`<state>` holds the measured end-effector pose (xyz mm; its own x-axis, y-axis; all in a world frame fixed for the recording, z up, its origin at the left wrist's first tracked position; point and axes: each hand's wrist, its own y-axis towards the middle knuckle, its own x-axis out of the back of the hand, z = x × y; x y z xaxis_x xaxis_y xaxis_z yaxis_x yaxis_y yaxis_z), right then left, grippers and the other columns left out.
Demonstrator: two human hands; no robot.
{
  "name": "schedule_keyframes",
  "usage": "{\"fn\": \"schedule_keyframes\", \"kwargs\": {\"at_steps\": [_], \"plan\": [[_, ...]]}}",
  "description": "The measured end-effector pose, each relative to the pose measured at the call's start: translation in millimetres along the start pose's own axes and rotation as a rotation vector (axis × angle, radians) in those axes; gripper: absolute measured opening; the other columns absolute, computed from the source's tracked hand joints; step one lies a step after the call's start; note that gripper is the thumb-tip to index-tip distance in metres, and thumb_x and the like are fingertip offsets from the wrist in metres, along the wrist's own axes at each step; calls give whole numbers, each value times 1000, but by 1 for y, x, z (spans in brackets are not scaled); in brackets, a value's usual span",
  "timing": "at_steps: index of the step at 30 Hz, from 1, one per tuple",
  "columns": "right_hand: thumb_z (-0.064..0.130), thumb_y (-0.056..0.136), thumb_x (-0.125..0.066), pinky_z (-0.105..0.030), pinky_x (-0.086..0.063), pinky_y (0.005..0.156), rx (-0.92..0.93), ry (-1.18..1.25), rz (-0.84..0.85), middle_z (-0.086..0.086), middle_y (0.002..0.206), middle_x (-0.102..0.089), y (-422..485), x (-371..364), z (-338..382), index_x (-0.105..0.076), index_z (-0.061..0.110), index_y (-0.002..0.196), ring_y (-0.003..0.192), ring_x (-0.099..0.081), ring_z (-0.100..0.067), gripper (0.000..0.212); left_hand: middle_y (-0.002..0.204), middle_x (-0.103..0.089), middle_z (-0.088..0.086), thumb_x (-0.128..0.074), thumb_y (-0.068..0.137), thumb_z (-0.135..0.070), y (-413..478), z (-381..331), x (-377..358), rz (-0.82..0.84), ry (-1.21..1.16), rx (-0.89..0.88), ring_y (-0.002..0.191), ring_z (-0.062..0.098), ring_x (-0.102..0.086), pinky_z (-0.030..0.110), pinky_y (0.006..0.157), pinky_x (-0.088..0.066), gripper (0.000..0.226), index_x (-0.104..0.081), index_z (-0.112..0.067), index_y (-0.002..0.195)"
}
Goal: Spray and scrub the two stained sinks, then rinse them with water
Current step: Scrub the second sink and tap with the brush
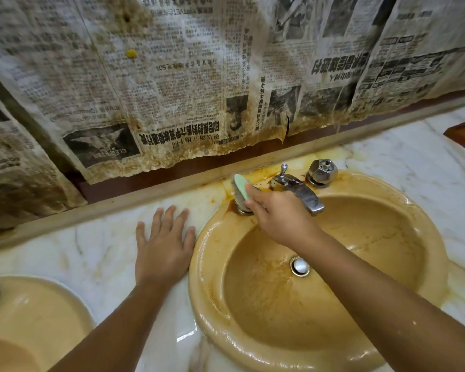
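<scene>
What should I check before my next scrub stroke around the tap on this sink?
1. Brush gripped by right hand: ok.
2. Bristles on the stained tap base: ok.
3. Left hand flat on counter: ok.
4. Rim behind spout stain-free: not ok.
5. Right sink bowl clean: not ok, brown film.
6. Drain stopper open for rinsing: cannot tell.

Left sink (pixel 38 304): lower left, set in the surface (pixel 91 251).
Right sink (pixel 207 264): right of it.
Faucet (pixel 298 191): on the right sink's back rim; knob (pixel 322 171) to its right, scrub brush (pixel 240 189) to its left.
Left hand (pixel 163 248): on the surface between the sinks.
</scene>
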<state>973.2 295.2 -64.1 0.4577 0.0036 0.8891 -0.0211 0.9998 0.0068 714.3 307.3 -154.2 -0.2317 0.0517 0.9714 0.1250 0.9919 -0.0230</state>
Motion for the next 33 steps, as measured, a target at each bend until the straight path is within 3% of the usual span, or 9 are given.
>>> {"fn": "schedule_keyframes", "kwargs": {"at_steps": [3,7,10,12,15,18,21,27,33], "plan": [[39,107,-51,-34,-53,79,-95,-60,112,-11,116,-71,28,33,9,-58,28,145,96,-65,-26,40,171,-8,-11,-10,105,-57,0,-1,1,6,2,0,157,10,7,51,126,7,60,-18,-38,162],[44,103,-58,-25,-44,60,-153,133,361,20,68,-67,47,67,-2,-70,41,125,60,-55,-7,25,171,-8,-11,-9,105,-57,1,1,-1,-1,5,3,157,11,7,52,126,5,60,-18,-38,162],[56,97,-61,-50,-58,91,-172,75,456,-7,112,-77,69,76,-14,-76,47,108,96,-72,-35,20,171,-7,-11,-9,105,-58,2,1,-2,2,8,-1,157,11,8,52,126,6,60,-17,-38,162],[53,98,-62,-55,-55,95,-152,-7,457,-2,121,-75,75,76,-18,-77,46,107,102,-71,-36,19,171,-7,-11,-10,105,-58,2,2,-2,-2,9,0,157,11,8,51,126,6,60,-17,-39,162],[49,98,-63,-51,-58,84,-172,133,530,15,110,-77,79,78,-20,-79,42,104,83,-70,-32,18,171,-9,-11,-12,105,-58,2,1,-3,-10,8,3,157,11,6,51,126,5,59,-19,-39,161],[47,99,-63,-36,-56,67,-171,147,584,2,107,-78,87,80,-27,-80,42,100,70,-66,-24,17,171,-8,-12,-11,106,-58,2,2,-2,-3,11,2,157,10,8,51,126,6,59,-17,-39,161],[31,99,-65,-22,-22,38,-247,372,724,5,56,-50,100,91,-30,-77,31,118,42,-27,-10,22,171,-7,-13,-10,105,-59,2,1,-1,-6,11,5,157,9,9,50,126,5,59,-17,-40,161],[29,101,-63,-20,-20,35,-210,159,832,4,51,-39,124,87,-24,-73,27,124,38,-25,-10,25,171,-7,-13,-11,105,-60,3,2,-3,6,25,6,156,7,11,49,126,5,59,-15,-42,162],[26,102,-62,-20,-19,34,-204,269,869,5,52,-37,124,84,-40,-74,28,122,40,-25,-9,24,170,-8,-16,-7,103,-63,4,0,0,23,24,24,156,5,11,49,127,4,62,-17,-42,161]]}}
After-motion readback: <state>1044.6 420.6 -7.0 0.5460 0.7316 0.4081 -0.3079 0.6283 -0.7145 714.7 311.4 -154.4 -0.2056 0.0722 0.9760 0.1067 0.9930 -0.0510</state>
